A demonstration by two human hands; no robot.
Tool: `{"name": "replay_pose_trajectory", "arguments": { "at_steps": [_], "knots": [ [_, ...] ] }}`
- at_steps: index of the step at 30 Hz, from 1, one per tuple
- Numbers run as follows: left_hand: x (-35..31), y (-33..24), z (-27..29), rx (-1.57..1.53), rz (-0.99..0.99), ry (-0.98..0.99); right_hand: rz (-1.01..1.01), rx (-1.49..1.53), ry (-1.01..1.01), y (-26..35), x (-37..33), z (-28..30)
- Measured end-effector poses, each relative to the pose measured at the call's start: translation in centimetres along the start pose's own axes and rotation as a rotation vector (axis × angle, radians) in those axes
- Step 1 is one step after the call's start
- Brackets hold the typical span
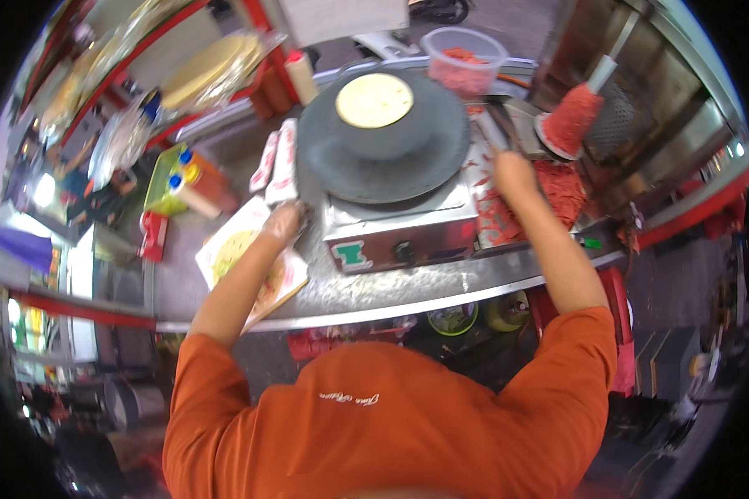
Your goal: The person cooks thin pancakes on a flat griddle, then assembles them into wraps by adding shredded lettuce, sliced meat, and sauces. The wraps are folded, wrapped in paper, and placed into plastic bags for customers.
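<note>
My right hand (514, 172) is closed round the handle of what looks like a knife (489, 131), its pale blade pointing away from me. It is over a metal tray strewn with shredded reddish meat (561, 193). At the left, my left hand (285, 221), in a clear plastic glove, is at the far right corner of a sheet of white paper; its fingers are too blurred to read. On that paper lies a flatbread (235, 254) with greenish filling, partly behind my forearm. Two paper-wrapped rolls (281, 162) lie just beyond this hand.
Between my hands stands a burner (401, 237) under a dark round griddle (383, 170) with a pale flatbread (374, 101). Sauce bottles (206, 180) and a green basket (165, 179) stand left. A meat cone (572, 121) on a spit and a plastic tub (464, 62) are at back right.
</note>
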State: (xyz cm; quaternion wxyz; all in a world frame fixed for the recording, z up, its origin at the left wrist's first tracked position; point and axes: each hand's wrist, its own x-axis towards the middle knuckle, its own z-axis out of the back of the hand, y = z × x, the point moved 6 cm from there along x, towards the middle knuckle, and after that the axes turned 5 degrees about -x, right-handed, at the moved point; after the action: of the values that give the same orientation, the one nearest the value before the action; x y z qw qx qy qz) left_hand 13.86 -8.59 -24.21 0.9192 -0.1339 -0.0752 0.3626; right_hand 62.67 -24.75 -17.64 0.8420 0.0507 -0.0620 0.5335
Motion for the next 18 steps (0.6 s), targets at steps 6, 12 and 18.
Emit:
{"name": "replay_pose_trajectory", "arguments": {
  "at_steps": [6, 12, 18],
  "knots": [
    [-6.6, 3.1, 9.7, -0.435, 0.195, -0.185, 0.050, 0.159, -0.217, -1.7, 0.5, 9.7],
    [-21.3, 9.1, 13.1, -0.407, 0.443, -0.468, 0.149, 0.687, 0.206, 16.4, -10.5, 14.2],
    [-27.4, 8.5, 7.4, -0.574, 0.170, -0.412, 0.703, 0.395, 0.318, 40.3, -22.5, 5.3]
  ]
}}
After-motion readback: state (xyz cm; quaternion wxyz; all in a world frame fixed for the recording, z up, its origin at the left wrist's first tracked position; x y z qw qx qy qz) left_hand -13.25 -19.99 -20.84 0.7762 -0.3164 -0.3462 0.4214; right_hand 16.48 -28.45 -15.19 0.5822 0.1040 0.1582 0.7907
